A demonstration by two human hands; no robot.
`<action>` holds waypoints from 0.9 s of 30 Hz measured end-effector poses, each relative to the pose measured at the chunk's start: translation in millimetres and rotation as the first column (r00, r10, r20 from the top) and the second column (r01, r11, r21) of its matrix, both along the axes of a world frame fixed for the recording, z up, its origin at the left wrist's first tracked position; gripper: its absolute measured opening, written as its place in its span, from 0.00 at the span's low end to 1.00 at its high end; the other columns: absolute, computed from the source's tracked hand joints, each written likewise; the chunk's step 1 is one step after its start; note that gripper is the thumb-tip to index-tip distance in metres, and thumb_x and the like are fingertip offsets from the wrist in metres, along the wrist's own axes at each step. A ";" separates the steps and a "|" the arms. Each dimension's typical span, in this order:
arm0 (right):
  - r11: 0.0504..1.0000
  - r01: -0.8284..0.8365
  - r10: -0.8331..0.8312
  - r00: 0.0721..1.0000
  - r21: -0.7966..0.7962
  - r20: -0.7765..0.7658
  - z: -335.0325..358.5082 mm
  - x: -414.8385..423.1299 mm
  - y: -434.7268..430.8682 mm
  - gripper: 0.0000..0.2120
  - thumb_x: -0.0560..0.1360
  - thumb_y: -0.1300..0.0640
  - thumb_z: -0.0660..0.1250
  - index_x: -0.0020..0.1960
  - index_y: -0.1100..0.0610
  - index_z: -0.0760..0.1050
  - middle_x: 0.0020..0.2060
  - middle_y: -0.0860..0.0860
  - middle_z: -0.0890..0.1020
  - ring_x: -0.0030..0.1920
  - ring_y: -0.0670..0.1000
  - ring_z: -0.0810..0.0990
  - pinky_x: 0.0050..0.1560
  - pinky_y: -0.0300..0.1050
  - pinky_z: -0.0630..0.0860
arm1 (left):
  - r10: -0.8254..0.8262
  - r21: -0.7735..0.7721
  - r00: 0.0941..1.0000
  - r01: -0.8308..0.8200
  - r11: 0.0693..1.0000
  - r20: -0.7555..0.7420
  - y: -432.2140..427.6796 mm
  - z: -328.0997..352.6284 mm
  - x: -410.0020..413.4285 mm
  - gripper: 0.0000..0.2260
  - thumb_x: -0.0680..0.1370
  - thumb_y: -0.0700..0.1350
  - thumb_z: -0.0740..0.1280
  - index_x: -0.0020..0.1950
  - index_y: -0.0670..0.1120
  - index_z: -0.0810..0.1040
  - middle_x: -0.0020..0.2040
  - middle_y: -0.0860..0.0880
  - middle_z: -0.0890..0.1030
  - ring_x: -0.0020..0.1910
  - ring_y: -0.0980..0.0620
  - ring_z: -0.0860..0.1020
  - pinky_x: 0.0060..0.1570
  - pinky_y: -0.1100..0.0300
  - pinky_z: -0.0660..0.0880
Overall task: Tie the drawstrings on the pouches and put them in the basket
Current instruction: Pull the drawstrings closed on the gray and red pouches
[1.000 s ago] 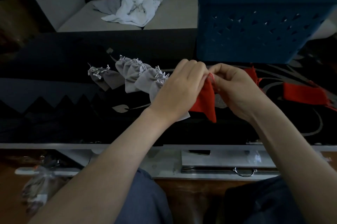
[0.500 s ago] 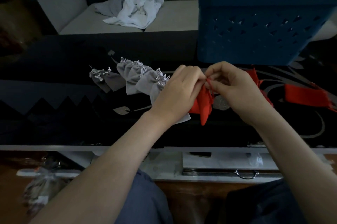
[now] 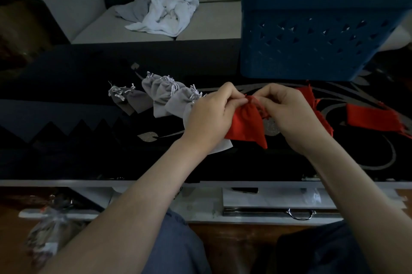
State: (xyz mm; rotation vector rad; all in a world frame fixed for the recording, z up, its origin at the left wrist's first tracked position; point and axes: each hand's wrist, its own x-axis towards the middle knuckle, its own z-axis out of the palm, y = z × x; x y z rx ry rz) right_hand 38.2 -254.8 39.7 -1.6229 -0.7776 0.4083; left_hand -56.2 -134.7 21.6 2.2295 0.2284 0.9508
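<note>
A red pouch (image 3: 246, 126) hangs between both hands above the dark table (image 3: 66, 140). My left hand (image 3: 211, 115) pinches its gathered neck from the left. My right hand (image 3: 287, 113) pinches the red drawstring at the neck from the right. Several grey pouches (image 3: 165, 97) with white strings lie in a row to the left of my hands. More red pouches (image 3: 370, 117) lie on the table to the right, one partly hidden behind my right hand. The blue basket (image 3: 312, 35) stands at the back right of the table.
A pile of white and grey cloth (image 3: 165, 12) lies on the sofa (image 3: 214, 26) behind the table. Below the table's near edge are a lower shelf with a metal-handled tray (image 3: 301, 213) and a clear bag (image 3: 49, 233) at lower left.
The red pouch has spread wider and hangs flatter than half a second ago. Both hands stay at its neck, working the drawstring.
</note>
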 end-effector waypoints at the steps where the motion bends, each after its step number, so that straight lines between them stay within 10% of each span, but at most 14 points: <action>1: 1.000 0.008 -0.008 1.000 0.002 -0.011 -0.7 0.3 0.4 0.09 0.78 0.63 0.63 0.40 0.56 0.77 0.30 0.47 0.80 0.31 0.41 0.78 0.32 0.34 0.75 | 0.002 -0.020 1.000 -0.002 1.000 -0.005 0.2 -0.2 -0.4 0.04 0.77 0.43 0.66 0.45 0.43 0.77 0.40 0.51 0.83 0.42 0.53 0.81 0.43 0.48 0.78; 8: 0.995 0.093 -0.090 0.994 0.033 -0.059 -1.5 6.5 0.0 0.09 0.78 0.65 0.61 0.40 0.59 0.73 0.32 0.50 0.80 0.31 0.40 0.79 0.35 0.32 0.74 | 0.002 -0.235 0.998 -0.016 0.972 -0.057 5.6 6.0 -0.5 0.05 0.77 0.36 0.66 0.41 0.42 0.75 0.52 0.57 0.76 0.59 0.61 0.75 0.61 0.58 0.73; 17: 0.984 0.175 -0.157 0.944 0.035 -0.289 -1.1 7.8 4.3 0.12 0.80 0.65 0.57 0.39 0.58 0.70 0.29 0.50 0.75 0.26 0.43 0.74 0.27 0.34 0.72 | -0.041 -0.366 0.999 0.046 0.930 0.021 -8.0 5.1 2.3 0.10 0.78 0.35 0.63 0.40 0.48 0.72 0.55 0.51 0.80 0.58 0.61 0.76 0.62 0.61 0.73; 23: 0.996 0.089 -0.084 0.916 -0.005 -0.393 -7.0 7.1 1.6 0.09 0.79 0.66 0.57 0.43 0.57 0.70 0.30 0.51 0.75 0.26 0.44 0.72 0.26 0.37 0.69 | -0.183 -0.459 0.935 0.026 0.888 -0.303 -7.9 -3.5 10.9 0.04 0.80 0.46 0.62 0.53 0.47 0.70 0.38 0.53 0.78 0.39 0.56 0.76 0.43 0.59 0.73; 27: 0.997 0.078 -0.081 0.917 -0.024 -0.392 -13.6 6.3 3.7 0.07 0.78 0.66 0.60 0.44 0.57 0.70 0.29 0.50 0.76 0.25 0.43 0.74 0.25 0.35 0.71 | -0.247 -0.521 0.887 0.008 0.853 -0.391 -2.2 -5.7 14.0 0.15 0.78 0.47 0.66 0.63 0.46 0.69 0.41 0.48 0.82 0.47 0.47 0.82 0.56 0.50 0.77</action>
